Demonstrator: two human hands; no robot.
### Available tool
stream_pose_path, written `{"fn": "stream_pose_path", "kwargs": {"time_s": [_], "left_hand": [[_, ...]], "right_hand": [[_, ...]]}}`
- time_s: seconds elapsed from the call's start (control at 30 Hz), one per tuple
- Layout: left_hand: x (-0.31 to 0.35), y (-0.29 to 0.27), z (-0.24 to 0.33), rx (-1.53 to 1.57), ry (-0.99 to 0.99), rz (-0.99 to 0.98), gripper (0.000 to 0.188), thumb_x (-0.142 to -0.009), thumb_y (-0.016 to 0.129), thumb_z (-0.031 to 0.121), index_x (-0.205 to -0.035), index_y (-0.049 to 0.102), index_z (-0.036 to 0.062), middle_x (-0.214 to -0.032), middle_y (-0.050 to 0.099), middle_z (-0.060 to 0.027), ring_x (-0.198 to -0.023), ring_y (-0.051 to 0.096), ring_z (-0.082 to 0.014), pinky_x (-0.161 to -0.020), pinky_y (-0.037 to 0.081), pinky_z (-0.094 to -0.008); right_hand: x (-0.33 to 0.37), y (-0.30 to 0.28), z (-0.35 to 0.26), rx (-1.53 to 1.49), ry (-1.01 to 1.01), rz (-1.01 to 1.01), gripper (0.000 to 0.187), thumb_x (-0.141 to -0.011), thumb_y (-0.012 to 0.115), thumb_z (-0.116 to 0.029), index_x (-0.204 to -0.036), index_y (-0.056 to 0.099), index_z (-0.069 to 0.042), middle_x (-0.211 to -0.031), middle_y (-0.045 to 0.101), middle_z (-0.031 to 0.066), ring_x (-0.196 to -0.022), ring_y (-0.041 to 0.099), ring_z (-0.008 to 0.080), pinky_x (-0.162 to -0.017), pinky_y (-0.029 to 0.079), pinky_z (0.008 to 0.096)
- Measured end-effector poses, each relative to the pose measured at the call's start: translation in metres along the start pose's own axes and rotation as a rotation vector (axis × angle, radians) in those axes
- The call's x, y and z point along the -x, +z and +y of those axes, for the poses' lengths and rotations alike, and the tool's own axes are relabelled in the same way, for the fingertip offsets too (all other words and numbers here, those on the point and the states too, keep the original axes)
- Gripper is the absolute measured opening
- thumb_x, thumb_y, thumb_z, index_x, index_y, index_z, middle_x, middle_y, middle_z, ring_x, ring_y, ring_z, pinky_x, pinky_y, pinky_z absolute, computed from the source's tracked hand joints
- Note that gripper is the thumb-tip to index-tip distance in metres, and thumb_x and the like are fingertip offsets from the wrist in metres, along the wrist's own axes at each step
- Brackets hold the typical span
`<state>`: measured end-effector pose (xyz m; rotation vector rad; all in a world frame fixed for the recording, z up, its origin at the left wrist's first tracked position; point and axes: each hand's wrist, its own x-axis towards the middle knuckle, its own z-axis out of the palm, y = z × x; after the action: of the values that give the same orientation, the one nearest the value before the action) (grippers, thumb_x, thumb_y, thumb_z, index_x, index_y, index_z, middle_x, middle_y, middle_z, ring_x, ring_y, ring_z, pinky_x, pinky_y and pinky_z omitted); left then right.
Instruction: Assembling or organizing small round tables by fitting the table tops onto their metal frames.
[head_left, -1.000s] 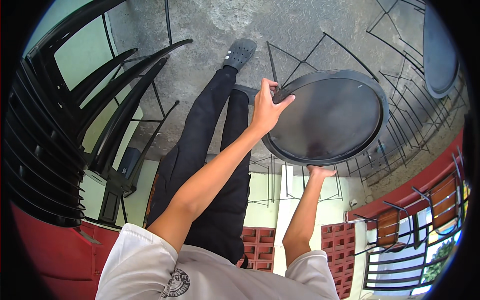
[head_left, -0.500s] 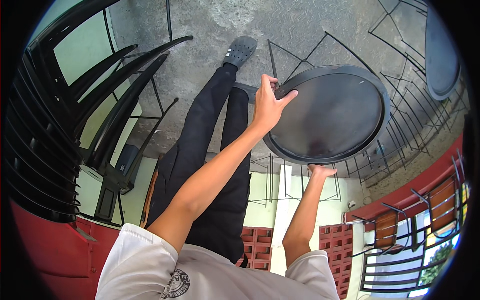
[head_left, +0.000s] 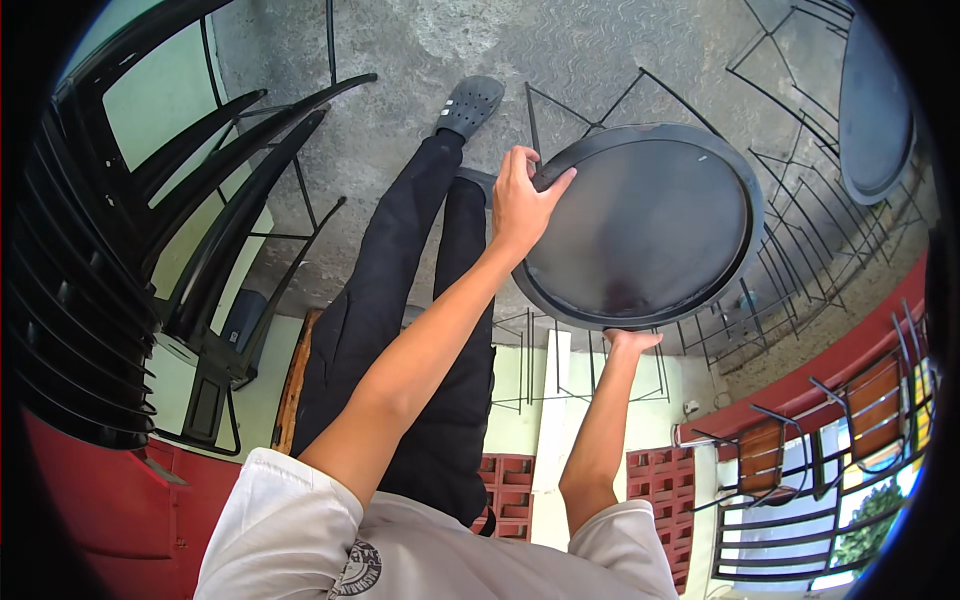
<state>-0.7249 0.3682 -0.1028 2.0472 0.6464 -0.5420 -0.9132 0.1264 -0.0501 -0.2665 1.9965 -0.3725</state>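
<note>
A large round black tray with a raised rim tilts in front of me, slightly to the right. My left hand is closed round its left edge, with the thumb lying over the rim. My right hand supports the near edge from below; most of its fingers are hidden under the tray. Thin black metal rods of a wire stand show beyond the far rim. Whether the tray touches this stand, I cannot tell.
Stacked black chairs fill the left side. More wire stands and another dark tray are at the right. Brown-seated chairs stand by a red ledge at lower right. My foot in a grey clog is on the concrete floor.
The whole view has shifted slightly, so most things sit a little further left. Both hands keep their hold, and the tray has moved slightly left with them.
</note>
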Motion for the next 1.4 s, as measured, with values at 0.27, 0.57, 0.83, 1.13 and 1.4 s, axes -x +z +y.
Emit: {"fn": "stream_pose_path", "kwargs": {"time_s": [0.27, 0.57, 0.83, 1.13, 1.4], "left_hand": [[-0.015, -0.011, 0.008, -0.274, 0.405, -0.041, 0.048, -0.088, 0.077, 0.034, -0.120, 0.058, 0.0027, -0.111, 0.059, -0.0138, -0.106, 0.057, -0.0326, -0.093, 0.044, -0.0448], [-0.067, 0.002, 0.087, -0.473, 0.612, -0.378, 0.056, -0.086, 0.075, 0.023, -0.134, 0.052, 0.0033, -0.121, 0.061, -0.0193, -0.116, 0.057, -0.0386, -0.097, 0.045, -0.0489], [-0.134, 0.103, 0.198, -0.399, 0.288, -1.175, 0.056, -0.088, 0.076, 0.026, -0.134, 0.059, -0.0004, -0.118, 0.071, -0.0187, -0.108, 0.068, -0.0257, -0.095, 0.052, -0.0367], [-0.148, 0.154, 0.192, -0.106, -0.145, -1.604, 0.063, -0.083, 0.080, 0.013, -0.138, 0.052, -0.0002, -0.133, 0.061, -0.0148, -0.128, 0.056, -0.0255, -0.113, 0.041, -0.0380], [-0.146, 0.149, 0.195, 0.001, -0.280, -1.646, 0.074, -0.083, 0.077, 0.007, -0.145, 0.038, 0.0005, -0.139, 0.057, -0.0167, -0.126, 0.057, -0.0273, -0.113, 0.042, -0.0393]], "right_hand": [[-0.013, -0.010, 0.013, 0.202, -0.420, -0.154, 0.073, -0.104, 0.028, -0.061, -0.145, 0.049, -0.004, -0.148, 0.051, 0.0150, -0.135, 0.049, 0.0351, -0.112, 0.043, 0.0486], [0.077, 0.089, -0.037, 0.823, -1.480, 0.170, 0.052, -0.092, 0.071, -0.023, -0.135, 0.052, -0.001, -0.132, 0.055, 0.0207, -0.126, 0.048, 0.0392, -0.107, 0.038, 0.0515], [0.071, 0.227, -0.078, 1.170, -1.538, -0.231, 0.039, -0.086, 0.077, -0.028, -0.121, 0.066, -0.016, -0.127, 0.063, 0.0077, -0.130, 0.053, 0.0269, -0.124, 0.018, 0.0559], [0.059, 0.249, -0.064, 1.173, -1.561, -0.283, 0.033, -0.075, 0.082, -0.027, -0.092, 0.060, -0.008, -0.092, 0.058, 0.0070, -0.092, 0.052, 0.0303, -0.091, 0.037, 0.0442], [0.063, 0.245, -0.063, 1.161, -1.532, -0.253, 0.032, -0.077, 0.077, -0.034, -0.089, 0.059, -0.010, -0.088, 0.057, 0.0060, -0.087, 0.051, 0.0282, -0.086, 0.036, 0.0422]]}}
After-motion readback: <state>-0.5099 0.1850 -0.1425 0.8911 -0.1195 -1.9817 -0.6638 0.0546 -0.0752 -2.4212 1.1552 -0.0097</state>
